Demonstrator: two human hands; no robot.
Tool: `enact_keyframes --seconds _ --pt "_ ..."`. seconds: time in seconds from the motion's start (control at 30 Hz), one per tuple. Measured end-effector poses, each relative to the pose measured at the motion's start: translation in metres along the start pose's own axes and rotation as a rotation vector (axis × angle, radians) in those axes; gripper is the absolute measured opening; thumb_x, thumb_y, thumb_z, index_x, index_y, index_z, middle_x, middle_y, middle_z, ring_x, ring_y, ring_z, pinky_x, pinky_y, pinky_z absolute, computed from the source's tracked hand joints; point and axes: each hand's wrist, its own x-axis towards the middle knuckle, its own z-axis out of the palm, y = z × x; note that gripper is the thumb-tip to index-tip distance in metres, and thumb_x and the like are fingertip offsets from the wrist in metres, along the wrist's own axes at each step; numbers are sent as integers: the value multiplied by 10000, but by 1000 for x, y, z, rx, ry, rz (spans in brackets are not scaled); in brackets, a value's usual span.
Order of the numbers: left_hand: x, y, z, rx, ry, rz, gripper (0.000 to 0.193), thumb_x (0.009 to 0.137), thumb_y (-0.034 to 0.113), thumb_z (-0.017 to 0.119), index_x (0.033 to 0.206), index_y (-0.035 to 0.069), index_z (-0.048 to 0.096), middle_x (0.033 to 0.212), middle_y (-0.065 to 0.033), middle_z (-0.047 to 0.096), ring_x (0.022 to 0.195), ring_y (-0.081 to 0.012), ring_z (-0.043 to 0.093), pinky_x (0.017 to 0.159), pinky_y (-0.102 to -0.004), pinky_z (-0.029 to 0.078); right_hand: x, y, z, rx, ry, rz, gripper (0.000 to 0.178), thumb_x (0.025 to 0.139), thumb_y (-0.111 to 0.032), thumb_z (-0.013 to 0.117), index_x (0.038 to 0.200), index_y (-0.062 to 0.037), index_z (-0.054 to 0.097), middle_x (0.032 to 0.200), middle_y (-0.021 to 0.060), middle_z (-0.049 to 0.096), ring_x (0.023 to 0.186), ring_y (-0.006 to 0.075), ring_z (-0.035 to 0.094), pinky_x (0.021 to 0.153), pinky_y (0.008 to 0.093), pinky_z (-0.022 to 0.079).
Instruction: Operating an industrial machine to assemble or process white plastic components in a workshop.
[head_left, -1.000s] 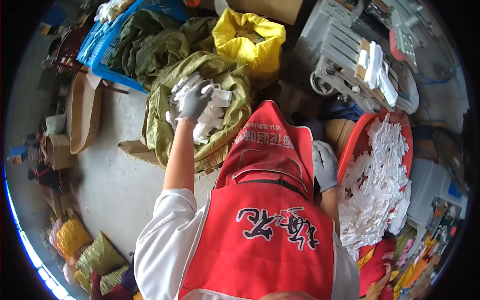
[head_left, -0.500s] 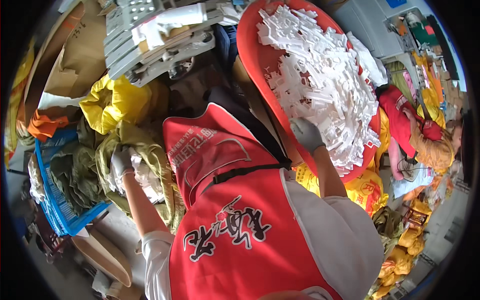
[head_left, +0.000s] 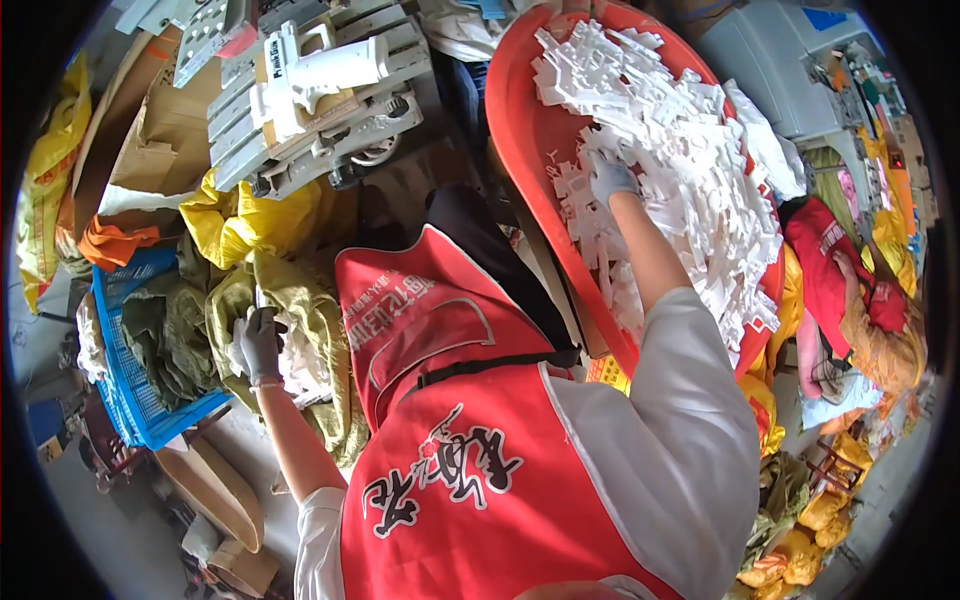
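My right hand point(head_left: 612, 180), in a grey glove, reaches into a heap of white plastic pieces point(head_left: 680, 190) in a large red oval tub point(head_left: 520, 150). Its fingers are stretched toward the pieces and touch the heap; their tips are partly hidden. My left hand point(head_left: 260, 345), gloved too, is over the mouth of an olive woven sack point(head_left: 325, 320) holding white pieces. Its fingers are curled, and a slim white plastic piece point(head_left: 262, 298) shows at their tips. On a grey slatted metal fixture point(head_left: 235, 130) lies a white gun-shaped plastic part point(head_left: 330, 75).
A blue plastic basket point(head_left: 165, 428) with dark green sacking stands at the left, near a yellow bag point(head_left: 240, 225) and cardboard point(head_left: 165, 140). At the right a person in red point(head_left: 820, 250) is beside several yellow bags point(head_left: 800, 550). A long cardboard piece point(head_left: 215, 490) lies lower left.
My right hand has moved from the tub's near left rim forward into the white heap. My left hand has turned at the sack and its fingers have curled. The view has shifted slightly.
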Motion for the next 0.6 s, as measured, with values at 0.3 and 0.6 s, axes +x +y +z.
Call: enact_keyframes --seconds 0.3,0.6 --pt "-70 1 -2 -255 -256 1 267 951 189 506 1138 19 593 898 -56 661 688 -94 579 629 -231 464 30 3 -9 -67 -291 -100 507 817 -61 470 1319 -131 471 1467 166 285 1275 370 398 1040 438 363" --pt "-46 84 -6 -253 2 431 206 911 104 538 1055 -8 633 899 -60 677 764 -118 634 686 -251 504 -24 74 -34 -55 -151 -363 412 769 -71 583 1179 -117 571 1248 179 462 1011 365 570 860 440 485"
